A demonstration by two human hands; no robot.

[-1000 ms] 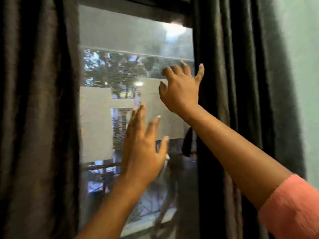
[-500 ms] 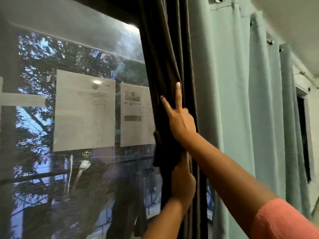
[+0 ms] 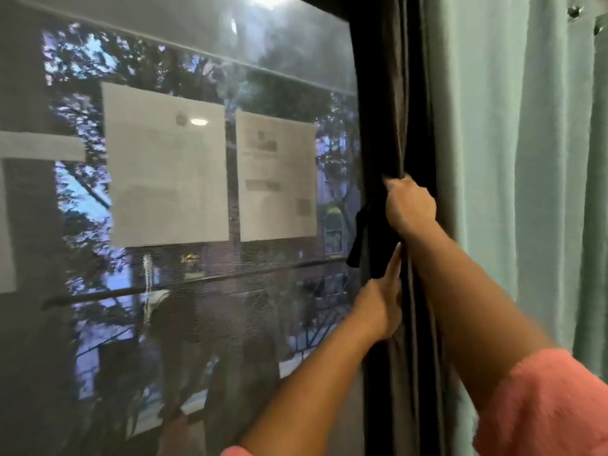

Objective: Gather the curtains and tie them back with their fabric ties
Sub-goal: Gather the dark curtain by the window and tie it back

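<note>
Half a second ago the right hand lay on the dark curtain with two fingers stretched upward; now those fingers are curled in and bunch the cloth. The left hand, then wrapped round the folds lower down, now points a finger up toward the hanging tie, and the view has swung slightly left, so more of the window shows.

On the left, the mesh-screened glass window [image 3: 164,291] carries two white paper sheets [image 3: 166,166] stuck side by side; their print is too blurred to read. A pale strip of paper [image 3: 39,144] sits at the far left edge.

The left hand [image 3: 378,307] reaches up beside the gathered dark grey fabric curtain [image 3: 398,93], its forefinger extended along the folds and touching the short black fabric tie [image 3: 358,238] that dangles at the curtain's left edge; the other fingers are tucked against the cloth, and whether they hold any of it cannot be told. Just above, the right hand [image 3: 409,205] has its grip clamped on the curtain, fingers curled tight round the bunched folds. A pink fuzzy sleeve [image 3: 543,406] covers the right upper arm.

To the right hangs a pale green curtain [image 3: 500,159], just beside the dark one.
</note>
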